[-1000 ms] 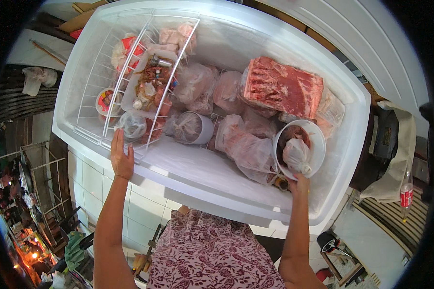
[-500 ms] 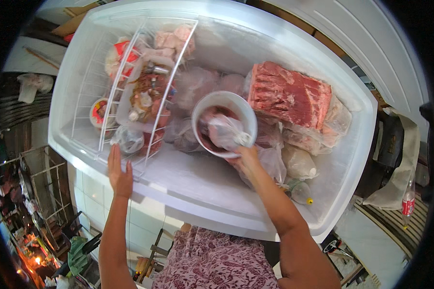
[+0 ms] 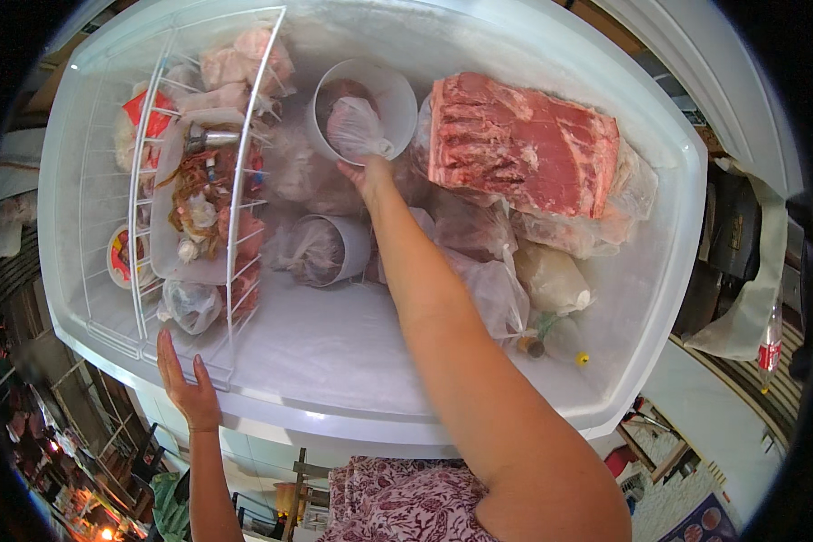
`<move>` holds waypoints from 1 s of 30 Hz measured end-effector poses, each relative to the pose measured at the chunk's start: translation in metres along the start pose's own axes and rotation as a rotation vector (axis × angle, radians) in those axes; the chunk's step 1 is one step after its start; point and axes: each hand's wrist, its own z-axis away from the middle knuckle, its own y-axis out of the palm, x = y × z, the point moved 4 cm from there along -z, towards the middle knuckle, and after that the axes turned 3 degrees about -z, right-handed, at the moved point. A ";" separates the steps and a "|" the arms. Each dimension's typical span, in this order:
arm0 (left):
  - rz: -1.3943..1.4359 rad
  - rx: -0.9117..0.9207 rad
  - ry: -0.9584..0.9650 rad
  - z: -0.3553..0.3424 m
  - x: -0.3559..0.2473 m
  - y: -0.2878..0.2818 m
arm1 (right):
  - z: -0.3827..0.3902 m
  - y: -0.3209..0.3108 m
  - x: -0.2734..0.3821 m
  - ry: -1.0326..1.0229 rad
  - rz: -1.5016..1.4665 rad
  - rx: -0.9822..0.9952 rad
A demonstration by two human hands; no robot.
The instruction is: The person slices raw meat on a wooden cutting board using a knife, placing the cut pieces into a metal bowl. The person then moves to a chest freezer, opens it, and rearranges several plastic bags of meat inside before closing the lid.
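Note:
A white bucket (image 3: 405, 113), with a tied clear plastic bag (image 3: 357, 128) and something dark red inside it, is near the far wall of the chest freezer (image 3: 686, 271). My right hand (image 3: 369, 176) is closed on the bucket's near rim, its fingertips partly hidden. My left hand (image 3: 188, 388) rests open at the front rim on the left, fingers stretched out, beside the white wire basket (image 3: 237, 221). Below the bucket, a second white bucket (image 3: 356, 246) lies tilted with a plastic bag of dark contents in its mouth.
The basket holds a plastic tray (image 3: 163, 226) of mixed pieces, a round tub (image 3: 122, 257) and a knotted bag (image 3: 191, 305). A large slab of raw meat (image 3: 533, 149) lies on bagged packs at right. Nearer stand a pale bag (image 3: 551, 278) and a yellow-capped bottle (image 3: 565, 341).
My right hand has carried the bucket away from me and slightly left, toward the far wall. The tilted second bucket has come into view. My left hand stays at the front rim.

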 end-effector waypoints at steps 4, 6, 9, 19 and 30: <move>0.061 -0.011 0.029 0.001 0.002 0.001 | 0.018 0.001 -0.002 0.109 -0.104 0.074; 0.056 -0.020 0.033 0.002 0.002 0.000 | 0.045 0.003 0.000 0.143 0.037 0.106; 0.038 -0.022 0.039 0.001 0.003 0.001 | 0.107 -0.007 0.019 0.046 0.717 0.174; 0.025 -0.044 0.091 0.001 0.005 -0.001 | 0.305 -0.179 0.189 -0.614 2.173 -0.083; 0.036 -0.022 0.109 0.000 0.005 0.002 | 0.332 -0.234 0.182 -0.072 1.905 -0.067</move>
